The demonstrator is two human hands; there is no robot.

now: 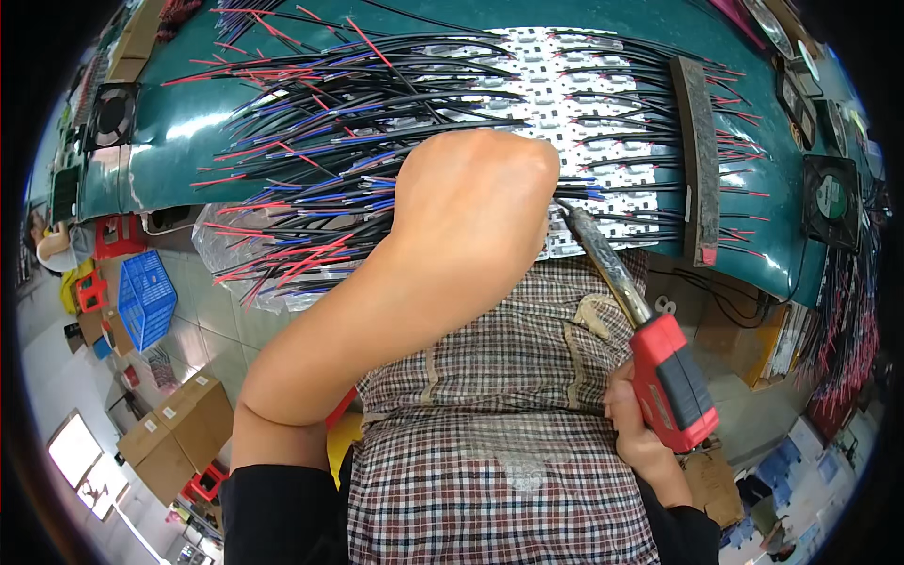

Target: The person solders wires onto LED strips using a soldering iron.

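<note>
My right hand (640, 438) grips the red and black handle of a soldering iron (670, 381), pointing up and left. Its dark tip meets the near part of a panel of small white circuit boards (607, 151), just right of my left hand (476, 193). That left hand is closed, knuckles up, over the panel's left side; its fingertips and whatever they pinch are hidden beneath it. Black wires (311, 179) with red and blue ends fan out leftward from the panel and pass under the hand. A few blue and black wire ends (579, 188) show beside the iron's tip.
A long dark bar (697, 160) lies across the wires right of the panel on the green table (174, 169). Small black fans (831, 202) sit at the table's edges. A plastic bag (221, 240) hangs at the near left edge. Cartons (179, 438) and a blue crate (146, 299) stand on the floor.
</note>
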